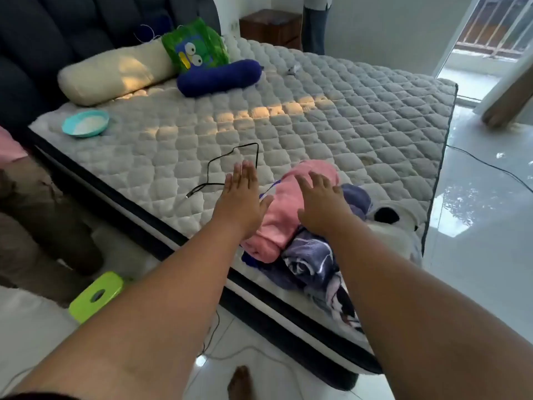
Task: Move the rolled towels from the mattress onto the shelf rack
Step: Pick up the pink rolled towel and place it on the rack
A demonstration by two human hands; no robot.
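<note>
A pink rolled towel (281, 223) lies near the front right corner of the quilted mattress (331, 122). Beside and under it sit a blue patterned rolled towel (310, 261) and a white and black one (389, 226). My left hand (240, 197) is stretched out flat just left of the pink towel, fingers straight, holding nothing. Over the pink towel's top my right hand (320, 206) is spread, fingers extended; whether it touches is unclear. No shelf rack is in view.
A black cable (230, 168) lies on the mattress by my left hand. Further back are a teal bowl (85, 122), a cream bolster (115, 73), a blue bolster (219, 77) and a green bag (194, 49). A green stool (96, 295) stands on the tiled floor.
</note>
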